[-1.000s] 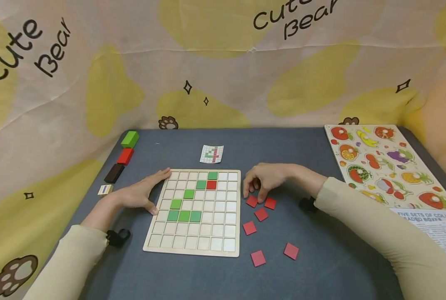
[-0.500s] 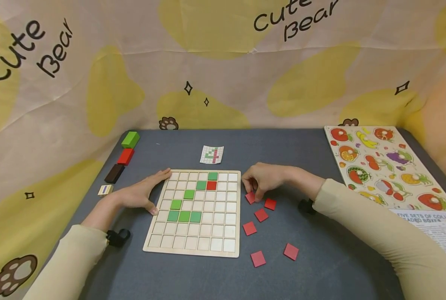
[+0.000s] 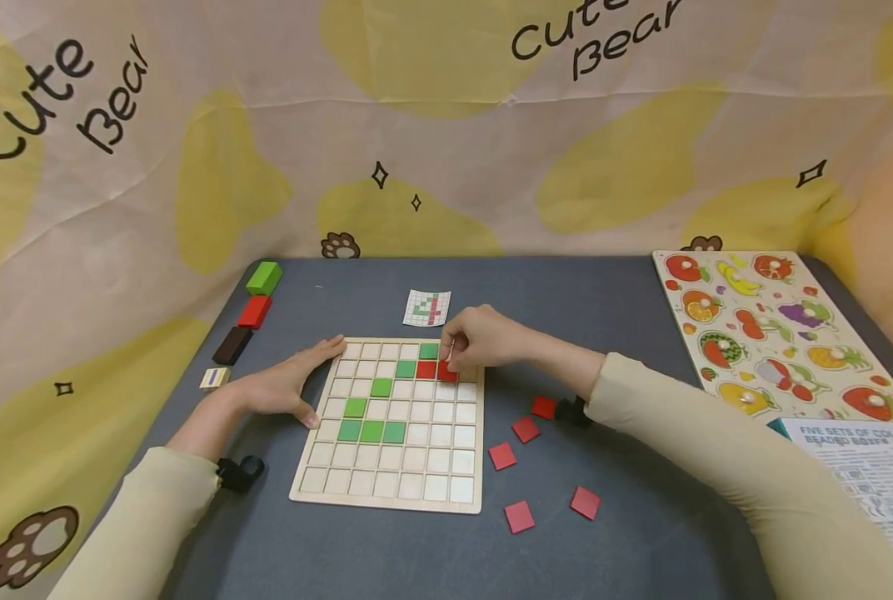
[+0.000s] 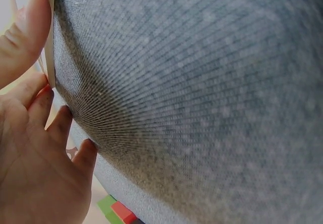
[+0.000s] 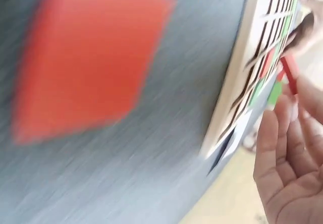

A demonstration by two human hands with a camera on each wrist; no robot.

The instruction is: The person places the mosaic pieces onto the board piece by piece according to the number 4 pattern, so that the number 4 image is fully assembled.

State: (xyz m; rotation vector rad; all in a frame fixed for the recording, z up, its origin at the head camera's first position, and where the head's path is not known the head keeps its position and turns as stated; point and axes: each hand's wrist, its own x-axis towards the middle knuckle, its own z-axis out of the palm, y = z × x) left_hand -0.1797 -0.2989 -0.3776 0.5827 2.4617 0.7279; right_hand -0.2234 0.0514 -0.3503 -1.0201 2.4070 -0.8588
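Note:
A white wooden grid board (image 3: 394, 490) lies on the dark table, with several green tiles (image 3: 371, 432) and a red tile (image 3: 426, 369) in its squares. Along the board's left side rests my left hand (image 3: 277, 387), its fingers spread: thumb on the edge, fingertips at the far corner. In the left wrist view those fingers (image 4: 59, 125) look fairly straight. Over the upper right of the grid, my right hand (image 3: 480, 337) pinches a red square tile (image 3: 447, 372) between thumb and fingers. The right wrist view shows that tile (image 5: 289, 72) tilted on edge beside the board.
Several loose red tiles (image 3: 526, 430) lie right of the board. A small pattern card (image 3: 427, 308) sits behind it. Green (image 3: 264, 277), red (image 3: 255, 312) and black (image 3: 232, 345) blocks line the left edge. A fruit puzzle board (image 3: 784, 333) and a printed sheet (image 3: 859, 467) are at right.
My right hand has picked up a red tile from the table beside the board and carried it left over the grid's upper right squares. My left hand has stayed on the board's edge.

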